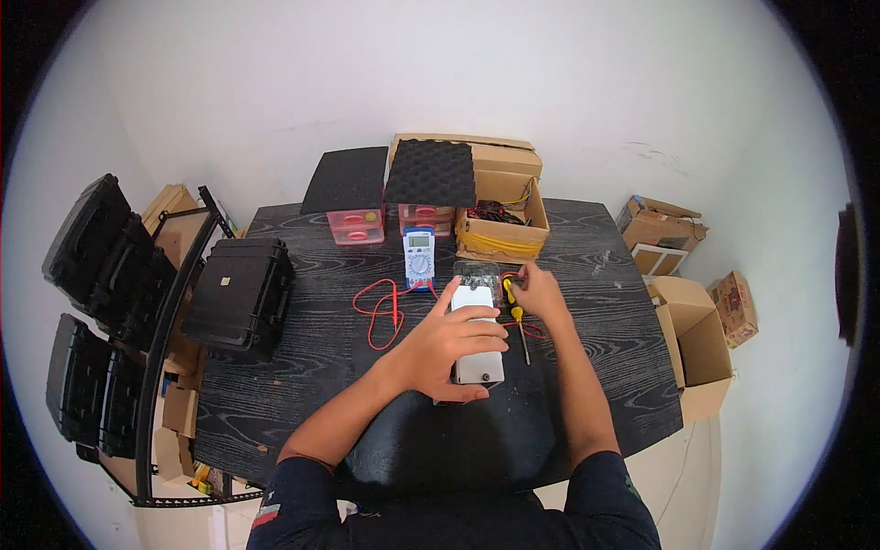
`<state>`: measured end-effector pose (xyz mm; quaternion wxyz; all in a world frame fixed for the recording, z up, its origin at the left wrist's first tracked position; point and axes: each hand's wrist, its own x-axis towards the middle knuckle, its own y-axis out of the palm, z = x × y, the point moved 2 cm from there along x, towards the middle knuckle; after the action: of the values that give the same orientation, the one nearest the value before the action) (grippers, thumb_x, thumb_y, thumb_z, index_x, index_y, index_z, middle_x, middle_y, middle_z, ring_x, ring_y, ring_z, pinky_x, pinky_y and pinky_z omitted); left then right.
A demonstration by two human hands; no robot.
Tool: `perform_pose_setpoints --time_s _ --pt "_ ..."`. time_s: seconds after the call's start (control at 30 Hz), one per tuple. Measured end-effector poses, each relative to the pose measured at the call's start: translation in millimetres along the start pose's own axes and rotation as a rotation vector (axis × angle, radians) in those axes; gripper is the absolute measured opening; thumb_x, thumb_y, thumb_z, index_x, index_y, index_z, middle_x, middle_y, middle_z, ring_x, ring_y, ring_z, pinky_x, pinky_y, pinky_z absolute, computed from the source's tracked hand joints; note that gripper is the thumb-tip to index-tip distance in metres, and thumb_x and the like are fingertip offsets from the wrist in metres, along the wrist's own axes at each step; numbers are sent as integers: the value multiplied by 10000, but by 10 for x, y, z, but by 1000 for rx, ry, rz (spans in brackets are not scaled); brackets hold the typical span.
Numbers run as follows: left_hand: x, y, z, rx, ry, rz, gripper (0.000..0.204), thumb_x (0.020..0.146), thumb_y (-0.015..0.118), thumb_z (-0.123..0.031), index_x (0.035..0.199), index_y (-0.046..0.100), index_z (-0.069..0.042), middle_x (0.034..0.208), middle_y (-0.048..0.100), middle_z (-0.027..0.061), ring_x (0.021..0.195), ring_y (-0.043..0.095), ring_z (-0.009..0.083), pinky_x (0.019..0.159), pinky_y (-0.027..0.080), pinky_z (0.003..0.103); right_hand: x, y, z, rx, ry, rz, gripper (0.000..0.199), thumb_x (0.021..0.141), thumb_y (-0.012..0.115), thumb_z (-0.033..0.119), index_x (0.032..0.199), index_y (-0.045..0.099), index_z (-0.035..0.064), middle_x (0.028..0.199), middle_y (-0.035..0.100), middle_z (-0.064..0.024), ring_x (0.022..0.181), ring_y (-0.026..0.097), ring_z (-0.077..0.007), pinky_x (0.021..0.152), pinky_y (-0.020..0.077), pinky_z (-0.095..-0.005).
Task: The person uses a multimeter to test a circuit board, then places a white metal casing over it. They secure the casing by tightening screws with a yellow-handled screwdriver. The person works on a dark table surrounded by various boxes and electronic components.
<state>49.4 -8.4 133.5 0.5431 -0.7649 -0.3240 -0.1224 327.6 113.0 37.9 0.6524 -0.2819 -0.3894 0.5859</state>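
A white rectangular box (477, 368) with a dark round fitting at its near end lies in front of me. Across it spreads my left hand (449, 344), holding it with the fingers over the top and the thumb by the near end. At its far end is a clear plastic part (477, 271) with small metal pieces. Just right of the box, my right hand (539, 293) has its fingers closed at the yellow-and-black handle of a screwdriver (516, 314), whose shaft points toward me; the fingertips are partly hidden. Red wire (534, 331) shows beside it.
A blue-rimmed multimeter (419, 259) with red leads (374, 312) stands behind the box. Farther back are pink drawer units (356, 226) under black foam and a cardboard box (502, 240) of cables. A black hard case (240, 298) sits at left; open cartons (692, 335) are at right.
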Motion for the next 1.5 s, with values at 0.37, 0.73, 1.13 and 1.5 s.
perform_pose_setpoints --time_s 0.37,0.73,1.13,1.5 --pt "-67 58 18 31 -31 -54 539 768 779 -422 1254 787 -190 1316 754 32 1398 615 312 1255 30 801 -24 -335 239 732 -50 -93 289 1070 617 148 1317 615 -4 1068 708 -118 819 761 -272 696 635 -329" --pt "4 82 -4 43 -25 -32 542 745 785 -428 1231 791 -190 1315 759 22 1401 616 304 1265 44 784 -359 -1160 1482 1047 -594 -234 597 1163 521 219 1673 271 37 1224 662 -107 953 761 -191 726 635 -266" --pt "-11 104 13 40 -31 -37 534 753 791 -425 1235 787 -196 1324 756 18 1408 610 299 1264 61 780 -317 -1111 1549 1068 -592 -192 599 1152 557 226 1661 300 45 1200 664 -96 936 756 -181 725 616 -263" --pt "-9 86 -7 41 -29 -38 524 766 786 -430 1237 787 -200 1327 756 24 1411 610 298 1263 75 775 -252 -1059 1564 1055 -461 -113 543 1080 690 166 1543 447 18 1170 671 -82 944 756 -163 705 623 -242"
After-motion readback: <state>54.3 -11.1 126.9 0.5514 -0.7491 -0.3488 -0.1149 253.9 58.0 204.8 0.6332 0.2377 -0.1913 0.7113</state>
